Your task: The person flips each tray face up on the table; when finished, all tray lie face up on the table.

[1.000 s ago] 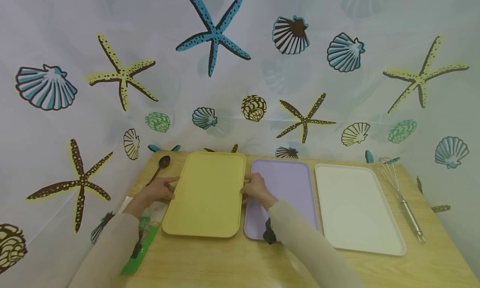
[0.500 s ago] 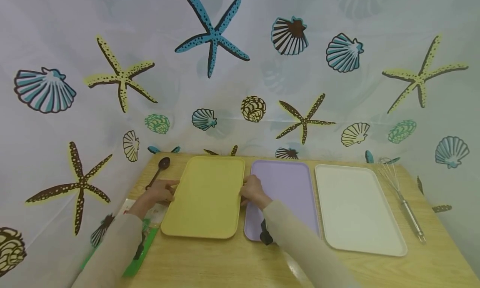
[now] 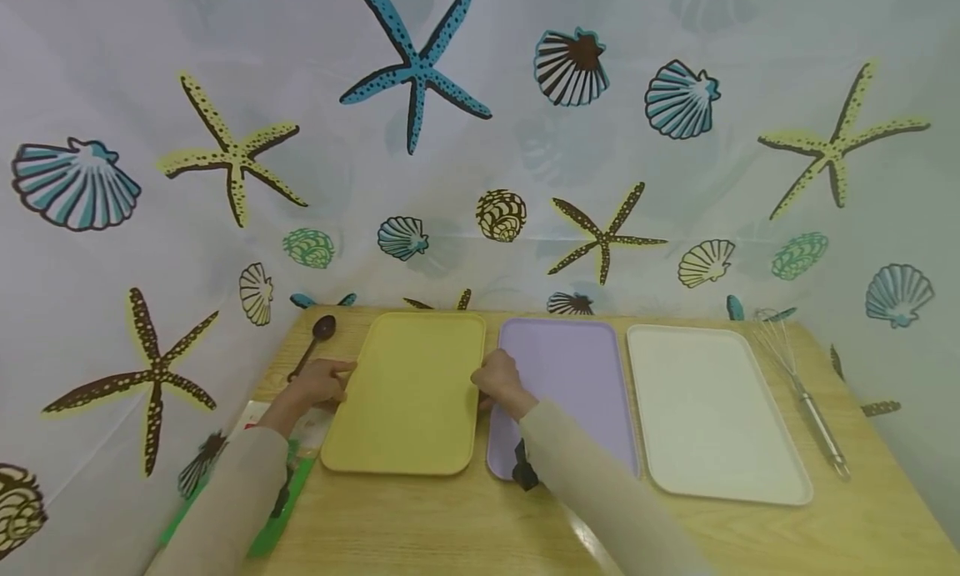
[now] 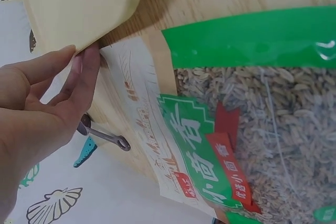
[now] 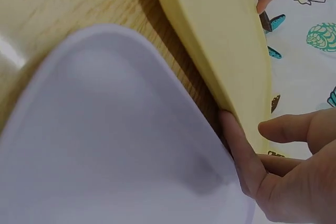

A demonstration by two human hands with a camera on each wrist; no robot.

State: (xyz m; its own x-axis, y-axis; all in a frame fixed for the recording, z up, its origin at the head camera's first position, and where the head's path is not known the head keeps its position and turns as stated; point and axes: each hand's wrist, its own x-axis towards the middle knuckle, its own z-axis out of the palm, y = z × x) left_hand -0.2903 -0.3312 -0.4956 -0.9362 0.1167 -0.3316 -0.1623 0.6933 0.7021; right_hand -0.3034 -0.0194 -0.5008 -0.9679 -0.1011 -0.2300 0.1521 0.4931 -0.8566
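A yellow rectangular tray (image 3: 408, 393) lies to the left of a purple tray (image 3: 570, 376) on the wooden table. My left hand (image 3: 318, 382) pinches the yellow tray's left edge; in the left wrist view the thumb lies on the rim and the fingers go beneath it. At the opposite edge, my right hand (image 3: 498, 378) holds the tray. The right wrist view shows that hand's thumb over the yellow tray (image 5: 220, 40) and its fingers against the side, close beside the purple rim. A bag of fennel seeds (image 4: 199, 145) with green edges lies near my left wrist.
To the right of the purple tray is a white tray (image 3: 716, 409), with a metal whisk (image 3: 806, 401) beyond it. A dark spoon (image 3: 321, 330) lies at the back left. A curtain printed with shells and starfish (image 3: 600, 238) rises behind and beside the table.
The yellow tray's far edge has come down slightly, and the tray has shifted a little to the left with both hands on it. The other trays have stayed in place.
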